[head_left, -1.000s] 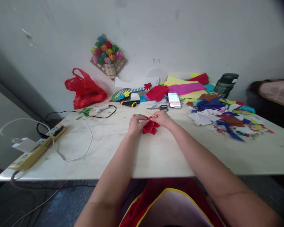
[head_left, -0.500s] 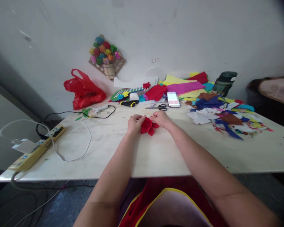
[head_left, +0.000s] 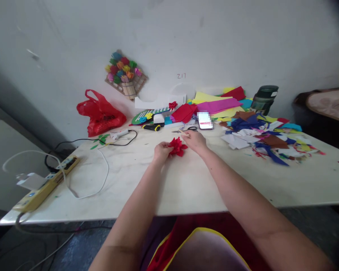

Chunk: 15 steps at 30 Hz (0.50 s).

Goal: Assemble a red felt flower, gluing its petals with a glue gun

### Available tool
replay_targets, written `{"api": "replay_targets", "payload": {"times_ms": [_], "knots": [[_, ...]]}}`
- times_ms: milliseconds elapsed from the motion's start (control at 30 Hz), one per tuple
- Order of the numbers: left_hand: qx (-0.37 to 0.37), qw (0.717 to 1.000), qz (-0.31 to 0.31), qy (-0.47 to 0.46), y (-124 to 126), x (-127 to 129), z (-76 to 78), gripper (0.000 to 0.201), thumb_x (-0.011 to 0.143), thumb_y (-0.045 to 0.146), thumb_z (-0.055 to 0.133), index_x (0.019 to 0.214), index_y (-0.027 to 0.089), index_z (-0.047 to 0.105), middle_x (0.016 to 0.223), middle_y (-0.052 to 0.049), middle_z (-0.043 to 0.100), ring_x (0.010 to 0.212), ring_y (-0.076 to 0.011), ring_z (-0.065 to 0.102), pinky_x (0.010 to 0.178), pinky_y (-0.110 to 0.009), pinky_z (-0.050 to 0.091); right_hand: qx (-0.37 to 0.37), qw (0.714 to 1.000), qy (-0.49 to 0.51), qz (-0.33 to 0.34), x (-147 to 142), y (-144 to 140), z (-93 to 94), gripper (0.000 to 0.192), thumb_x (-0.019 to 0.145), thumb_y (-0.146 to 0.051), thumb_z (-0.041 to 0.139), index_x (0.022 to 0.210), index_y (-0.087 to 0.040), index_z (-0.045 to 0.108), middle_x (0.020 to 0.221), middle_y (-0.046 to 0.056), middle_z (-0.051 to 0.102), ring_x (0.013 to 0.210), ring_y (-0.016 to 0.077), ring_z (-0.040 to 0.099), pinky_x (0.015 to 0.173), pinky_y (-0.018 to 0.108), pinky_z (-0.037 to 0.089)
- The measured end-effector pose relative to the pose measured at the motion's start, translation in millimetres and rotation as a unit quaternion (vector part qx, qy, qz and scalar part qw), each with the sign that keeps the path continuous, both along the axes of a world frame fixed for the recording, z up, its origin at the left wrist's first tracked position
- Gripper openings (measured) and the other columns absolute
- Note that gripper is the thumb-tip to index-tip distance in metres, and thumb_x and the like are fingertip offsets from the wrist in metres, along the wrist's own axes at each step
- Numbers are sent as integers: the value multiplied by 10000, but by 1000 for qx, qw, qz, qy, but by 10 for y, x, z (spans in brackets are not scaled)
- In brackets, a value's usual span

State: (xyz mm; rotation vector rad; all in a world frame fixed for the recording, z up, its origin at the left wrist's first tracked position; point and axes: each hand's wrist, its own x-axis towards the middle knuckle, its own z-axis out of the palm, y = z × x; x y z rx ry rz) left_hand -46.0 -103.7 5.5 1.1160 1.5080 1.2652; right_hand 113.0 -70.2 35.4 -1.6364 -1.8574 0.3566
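Note:
A red paper flower (head_left: 176, 147) with pointed petals is pinched at its left side by my left hand (head_left: 162, 151), just above the white table. My right hand (head_left: 196, 140) is closed, to the right of the flower and slightly behind it. From its fingers a thin pale stick (head_left: 183, 133) points to the far left; it looks wooden. Beyond that hand lie dark-handled scissors (head_left: 192, 128), partly covered by the fingers.
A phone (head_left: 205, 121) and stacked coloured paper (head_left: 219, 105) stand at the back. Scraps (head_left: 260, 137) are heaped on the right near a dark bottle (head_left: 265, 98). To the left are a red bag (head_left: 104, 120), a white glue gun (head_left: 119, 134) and a power strip (head_left: 49, 184) with cables.
My right hand has come away from the flower and taken hold of the pale stick. The flower has tipped so its layered petals show more; my left hand still pinches it.

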Motion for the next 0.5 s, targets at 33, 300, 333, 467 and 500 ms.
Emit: {"api": "replay_targets", "payload": {"times_ms": [33,300,333,467,500], "knots": [[-7,1000,14,-6,10,-16,33,214,613,182,730,766,165,581,484,40,558,366,-94,464,442,-241,368,3,1000,4,-10,36,1,-4,351,831,-430,490,1069,-253,678,974,61,709,850,210,613,624,268,375],[-19,996,79,-42,165,-174,259,325,655,349,734,871,150,595,711,-48,676,491,-115,565,479,-233,336,16,998,-8,-55,214,-62,25,326,855,-370,461,1050,-250,692,963,75,715,855,228,627,644,287,407],[-20,995,80,-50,184,-182,271,373,688,416,702,928,155,586,780,-65,692,507,-118,581,480,-232,343,22,998,-14,-53,212,-72,26,327,857,-362,457,1059,-248,688,973,78,715,869,234,630,656,294,413],[-10,989,134,-63,207,-222,215,475,802,500,535,1150,180,492,1003,-119,692,584,-133,632,530,-245,423,12,998,-54,-42,199,-80,13,334,858,-347,451,1075,-234,679,1004,99,711,926,257,635,681,315,424],[0,987,154,-43,198,-234,172,454,819,464,510,1175,185,477,1034,-122,685,625,-139,646,552,-249,442,1,997,-66,-38,196,-77,6,329,858,-346,450,1057,-230,684,999,106,710,928,261,637,679,317,425]]}}
